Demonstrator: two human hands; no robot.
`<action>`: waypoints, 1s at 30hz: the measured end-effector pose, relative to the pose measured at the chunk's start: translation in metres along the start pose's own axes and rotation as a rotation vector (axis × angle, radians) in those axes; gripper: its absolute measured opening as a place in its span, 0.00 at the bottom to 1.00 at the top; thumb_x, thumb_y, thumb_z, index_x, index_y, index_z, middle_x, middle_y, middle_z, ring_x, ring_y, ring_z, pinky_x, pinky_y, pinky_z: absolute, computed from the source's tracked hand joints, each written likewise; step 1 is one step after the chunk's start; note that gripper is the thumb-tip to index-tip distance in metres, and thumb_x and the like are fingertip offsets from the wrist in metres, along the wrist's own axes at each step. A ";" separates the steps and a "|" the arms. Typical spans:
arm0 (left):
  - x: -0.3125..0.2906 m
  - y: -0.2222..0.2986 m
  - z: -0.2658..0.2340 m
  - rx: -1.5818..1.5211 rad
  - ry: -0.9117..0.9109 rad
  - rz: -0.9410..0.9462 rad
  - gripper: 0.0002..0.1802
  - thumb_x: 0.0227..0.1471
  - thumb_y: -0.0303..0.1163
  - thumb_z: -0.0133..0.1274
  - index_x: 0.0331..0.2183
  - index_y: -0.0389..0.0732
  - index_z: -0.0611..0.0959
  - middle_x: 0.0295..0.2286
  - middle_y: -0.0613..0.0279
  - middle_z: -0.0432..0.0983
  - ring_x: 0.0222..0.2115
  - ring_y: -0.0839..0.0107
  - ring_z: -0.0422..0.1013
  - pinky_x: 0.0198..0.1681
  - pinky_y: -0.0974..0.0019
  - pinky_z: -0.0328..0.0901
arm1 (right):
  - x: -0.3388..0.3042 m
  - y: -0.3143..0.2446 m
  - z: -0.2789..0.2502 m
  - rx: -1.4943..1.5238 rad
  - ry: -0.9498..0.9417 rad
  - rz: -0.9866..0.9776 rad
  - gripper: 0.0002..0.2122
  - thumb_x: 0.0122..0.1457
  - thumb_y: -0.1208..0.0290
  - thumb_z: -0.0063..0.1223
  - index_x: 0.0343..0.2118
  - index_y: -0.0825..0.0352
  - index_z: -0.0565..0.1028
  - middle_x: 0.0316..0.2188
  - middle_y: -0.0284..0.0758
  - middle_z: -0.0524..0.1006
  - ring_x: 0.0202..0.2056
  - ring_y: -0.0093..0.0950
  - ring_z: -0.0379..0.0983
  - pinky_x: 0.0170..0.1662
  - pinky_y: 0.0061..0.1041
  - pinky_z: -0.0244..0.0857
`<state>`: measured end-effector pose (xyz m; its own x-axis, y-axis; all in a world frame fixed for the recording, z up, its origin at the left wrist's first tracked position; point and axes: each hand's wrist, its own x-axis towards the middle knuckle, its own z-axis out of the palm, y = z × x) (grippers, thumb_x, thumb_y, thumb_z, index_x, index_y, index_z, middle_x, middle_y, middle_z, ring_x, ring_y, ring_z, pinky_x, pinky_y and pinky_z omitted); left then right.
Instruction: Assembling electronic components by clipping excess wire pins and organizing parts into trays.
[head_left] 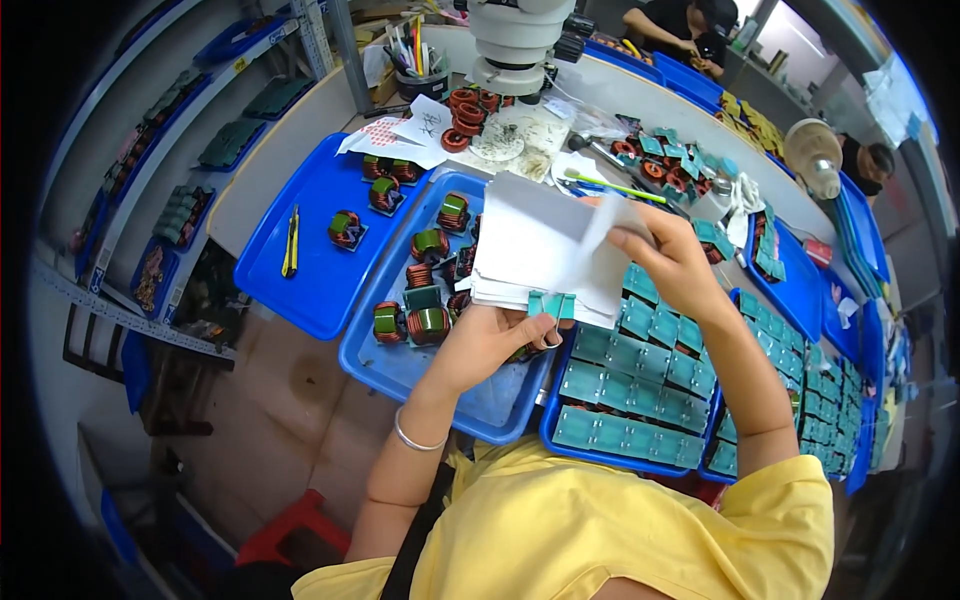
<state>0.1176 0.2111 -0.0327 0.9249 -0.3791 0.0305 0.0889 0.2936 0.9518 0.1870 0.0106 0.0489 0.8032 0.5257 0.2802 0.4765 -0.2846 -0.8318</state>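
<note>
A stack of white paper sheets [525,240] is held up in front of me, a teal binder clip [551,304] gripping its near edge. My left hand [495,345] is closed on the clipped end, thumb by the clip's wire handles. At the stack's far right corner, my right hand [665,255] pinches a curled sheet between thumb and fingers and lifts it. Beneath the papers lies a light blue tray [375,355] of copper-wound coils [428,325] with green tops. To its right, a blue tray [620,460] carries rows of teal circuit boards [630,395].
At left, a blue tray [290,240] holds a yellow utility knife [291,242] and several coils. A microscope [515,45] stands behind, near a pen holder [420,75]. Shelves [180,120] line the left. A person [690,35] works across the bench. A red stool [290,530] stands below.
</note>
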 end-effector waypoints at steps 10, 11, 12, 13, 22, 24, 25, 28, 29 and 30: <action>0.000 -0.011 0.012 -0.041 -0.202 -0.061 0.25 0.57 0.45 0.42 0.44 0.31 0.68 0.33 0.50 0.73 0.30 0.71 0.71 0.36 0.69 0.67 | -0.002 -0.014 0.007 -0.328 0.081 -0.186 0.09 0.53 0.78 0.47 0.38 0.71 0.72 0.31 0.41 0.76 0.28 0.34 0.73 0.32 0.24 0.66; 0.000 -0.014 0.014 -0.041 -0.205 -0.061 0.25 0.57 0.45 0.42 0.44 0.31 0.68 0.33 0.50 0.73 0.30 0.71 0.71 0.36 0.69 0.67 | -0.002 -0.014 0.008 -0.329 0.083 -0.185 0.09 0.53 0.78 0.47 0.38 0.71 0.72 0.31 0.41 0.76 0.28 0.34 0.73 0.32 0.24 0.66; -0.001 -0.018 0.014 -0.130 -0.248 -0.101 0.28 0.56 0.50 0.39 0.44 0.31 0.67 0.32 0.50 0.73 0.30 0.70 0.71 0.36 0.68 0.67 | -0.002 -0.013 0.009 -0.331 0.077 -0.199 0.10 0.52 0.80 0.47 0.39 0.69 0.73 0.33 0.40 0.76 0.30 0.33 0.73 0.34 0.24 0.66; -0.001 -0.020 0.015 -0.220 -0.291 -0.141 0.32 0.56 0.54 0.36 0.45 0.32 0.67 0.32 0.50 0.74 0.30 0.69 0.71 0.36 0.68 0.67 | -0.002 -0.013 0.010 -0.331 0.071 -0.213 0.12 0.52 0.82 0.48 0.41 0.68 0.73 0.34 0.39 0.76 0.31 0.31 0.72 0.36 0.25 0.65; 0.000 -0.011 0.022 -0.058 -0.248 -0.320 0.39 0.52 0.65 0.24 0.18 0.39 0.71 0.14 0.66 0.65 0.15 0.77 0.61 0.18 0.75 0.56 | -0.003 -0.016 0.011 -0.386 0.082 -0.351 0.14 0.51 0.83 0.47 0.42 0.67 0.73 0.35 0.39 0.76 0.31 0.32 0.73 0.35 0.25 0.65; -0.002 -0.013 0.023 -0.051 -0.279 -0.277 0.32 0.55 0.60 0.30 0.15 0.43 0.63 0.13 0.71 0.53 0.14 0.80 0.50 0.16 0.76 0.48 | -0.003 -0.015 0.010 -0.379 0.088 -0.320 0.14 0.51 0.83 0.48 0.42 0.67 0.73 0.33 0.40 0.76 0.30 0.32 0.72 0.34 0.24 0.65; -0.003 -0.014 0.024 -0.050 -0.280 -0.277 0.32 0.55 0.60 0.30 0.15 0.43 0.63 0.13 0.71 0.53 0.14 0.80 0.50 0.16 0.76 0.48 | -0.003 -0.014 0.010 -0.371 0.092 -0.290 0.13 0.51 0.82 0.49 0.41 0.68 0.72 0.32 0.40 0.76 0.29 0.32 0.72 0.33 0.24 0.65; -0.007 -0.018 0.026 -0.065 -0.258 -0.163 0.28 0.57 0.54 0.33 0.15 0.44 0.60 0.14 0.73 0.48 0.15 0.81 0.44 0.16 0.75 0.45 | -0.003 -0.025 0.004 -0.444 -0.038 0.060 0.12 0.53 0.78 0.48 0.43 0.70 0.70 0.27 0.40 0.75 0.26 0.32 0.70 0.32 0.22 0.63; -0.007 -0.019 0.027 -0.031 -0.251 -0.162 0.27 0.58 0.52 0.34 0.15 0.44 0.60 0.14 0.73 0.48 0.15 0.81 0.44 0.17 0.76 0.45 | -0.003 -0.022 0.002 -0.445 -0.035 0.062 0.12 0.53 0.78 0.48 0.43 0.70 0.70 0.27 0.40 0.75 0.26 0.32 0.70 0.32 0.22 0.63; -0.008 -0.019 0.027 0.004 -0.243 -0.160 0.26 0.58 0.50 0.35 0.16 0.43 0.61 0.14 0.73 0.48 0.15 0.81 0.44 0.17 0.76 0.45 | -0.003 -0.017 0.001 -0.392 -0.005 0.037 0.12 0.55 0.76 0.46 0.43 0.70 0.69 0.27 0.40 0.74 0.26 0.31 0.69 0.33 0.22 0.63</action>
<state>0.0984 0.1845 -0.0427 0.7833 -0.6198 -0.0479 0.2242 0.2098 0.9517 0.1761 0.0146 0.0614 0.8212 0.5130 0.2498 0.5481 -0.5876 -0.5952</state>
